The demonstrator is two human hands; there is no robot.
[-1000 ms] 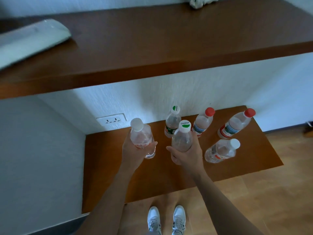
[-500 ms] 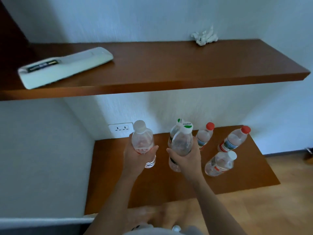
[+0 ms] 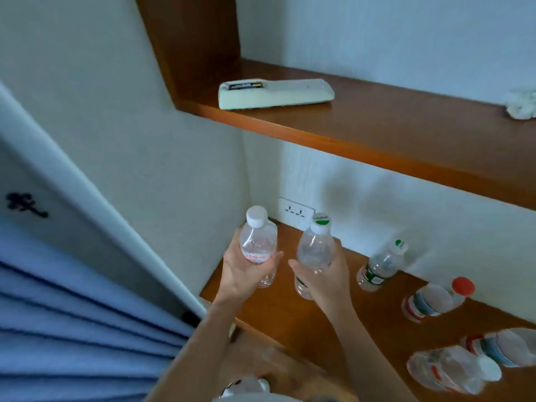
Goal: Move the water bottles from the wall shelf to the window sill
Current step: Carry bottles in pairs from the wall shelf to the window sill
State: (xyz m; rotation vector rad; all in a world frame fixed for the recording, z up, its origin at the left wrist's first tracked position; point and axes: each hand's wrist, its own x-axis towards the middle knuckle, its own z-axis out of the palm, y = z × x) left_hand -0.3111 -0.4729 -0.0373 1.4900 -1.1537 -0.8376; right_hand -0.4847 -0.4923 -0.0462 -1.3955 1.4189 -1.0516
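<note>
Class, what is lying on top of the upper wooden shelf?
A white remote control, its battery bay open, and crumpled white material at the right edge of the upper wooden shelf. The frame cuts off anything farther right.

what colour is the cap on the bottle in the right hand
White with a green patch, on the cap in the head view.

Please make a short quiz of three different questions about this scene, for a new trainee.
1. True or false: each hand holds one bottle.
2. How many bottles stand on the lower shelf, not held?
3. What lies on the upper shelf: A) remote control, B) book, C) cup?

Key:
1. True: left hand holds the white-capped bottle, right hand the green-capped bottle.
2. Four.
3. A, the remote control.
</note>
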